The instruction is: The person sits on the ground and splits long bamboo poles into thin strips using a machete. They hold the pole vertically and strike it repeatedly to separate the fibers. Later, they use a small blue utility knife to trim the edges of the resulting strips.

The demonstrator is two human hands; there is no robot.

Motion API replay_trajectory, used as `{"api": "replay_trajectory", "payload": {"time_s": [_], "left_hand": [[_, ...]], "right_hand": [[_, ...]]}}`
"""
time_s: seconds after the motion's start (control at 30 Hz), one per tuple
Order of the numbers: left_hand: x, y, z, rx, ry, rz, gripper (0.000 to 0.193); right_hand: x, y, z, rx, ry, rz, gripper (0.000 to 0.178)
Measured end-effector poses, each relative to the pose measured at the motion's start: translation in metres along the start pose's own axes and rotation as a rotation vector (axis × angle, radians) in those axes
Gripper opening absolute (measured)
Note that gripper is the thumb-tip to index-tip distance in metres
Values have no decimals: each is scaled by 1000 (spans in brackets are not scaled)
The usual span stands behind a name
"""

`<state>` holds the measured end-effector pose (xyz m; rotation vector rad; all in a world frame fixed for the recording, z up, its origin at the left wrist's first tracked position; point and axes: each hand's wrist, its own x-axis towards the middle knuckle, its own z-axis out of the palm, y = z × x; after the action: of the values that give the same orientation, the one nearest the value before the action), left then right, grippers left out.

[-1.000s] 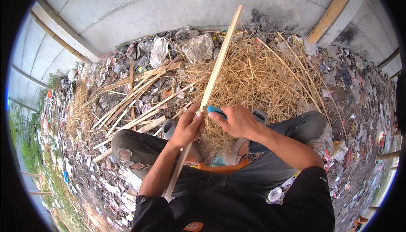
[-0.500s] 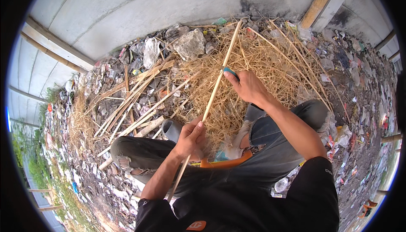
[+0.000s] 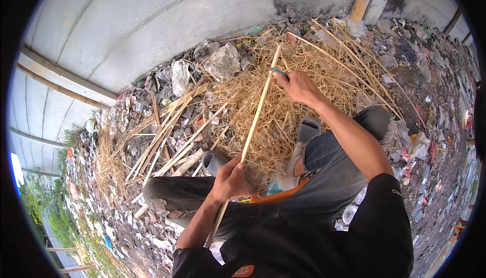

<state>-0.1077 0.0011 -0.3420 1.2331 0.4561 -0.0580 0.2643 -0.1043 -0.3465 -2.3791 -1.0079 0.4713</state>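
A long pale strip [image 3: 260,108], seemingly split bamboo, slants from beside my left side out over the pile of shavings. My left hand [image 3: 231,181] is closed around it near my lap, and its lower end passes under my left forearm. Further out, my right hand [image 3: 298,86] grips a small knife with a teal handle [image 3: 281,74]. The knife meets the strip close to its far end; most of the blade is hidden. Curly tan shavings [image 3: 240,108] lie heaped beneath the strip, between my bent legs.
Split sticks [image 3: 167,126] lie at the left beside a grey rock [image 3: 223,62]. Longer strips [image 3: 354,60] cross the pile's right side. An orange curved object [image 3: 283,193] shows under my legs. Litter covers the ground, and a grey panel wall [image 3: 202,14] stands behind.
My right hand and the knife have slid outward along the strip, nearer its far end. My left hand keeps its hold. The whole view has shifted slightly.
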Motion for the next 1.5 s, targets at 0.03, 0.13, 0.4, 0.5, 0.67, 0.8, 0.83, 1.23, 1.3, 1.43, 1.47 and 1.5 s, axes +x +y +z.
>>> {"api": "replay_trajectory", "payload": {"time_s": [0.03, 0.13, 0.4, 0.5, 0.67, 0.8, 0.83, 1.23, 1.3, 1.43, 1.47, 1.5], "left_hand": [[-7, 4, 6, -12, -2, -56, 51], [-33, 4, 15, -12, 7, -70, 48], [-116, 4, -15, 181, 199, 36, 54], [-95, 22, -8, 232, 356, 105, 55], [-54, 45, 15, 258, 432, 104, 52], [-27, 45, 18, 287, 391, 190, 53], [-24, 45, 18, 302, 394, 196, 53], [-21, 29, 23, 384, 464, 156, 51], [-36, 27, 24, 400, 389, 30, 52], [-130, -18, 20, 571, 178, -36, 53], [-149, -25, 24, 504, 183, -84, 54], [-156, -25, 29, 444, 222, -107, 55]], "right_hand": [[5, 9, -5, 1, 43, 56, 78], [22, 49, -14, 139, 187, 261, 79], [12, 43, -47, 214, 442, 137, 70], [-20, -18, -27, 133, 352, -102, 63], [-87, -101, 8, 233, 32, -379, 64], [-128, -125, 32, 279, -149, -502, 67], [-134, -127, 35, 265, -195, -518, 68], [-98, -98, 65, 147, -114, -519, 68], [-62, -70, 73, 124, 21, -421, 69], [38, 82, -36, 612, 461, 321, 73], [32, 82, -43, 530, 485, 281, 73], [28, 84, -51, 439, 507, 234, 73]]}}
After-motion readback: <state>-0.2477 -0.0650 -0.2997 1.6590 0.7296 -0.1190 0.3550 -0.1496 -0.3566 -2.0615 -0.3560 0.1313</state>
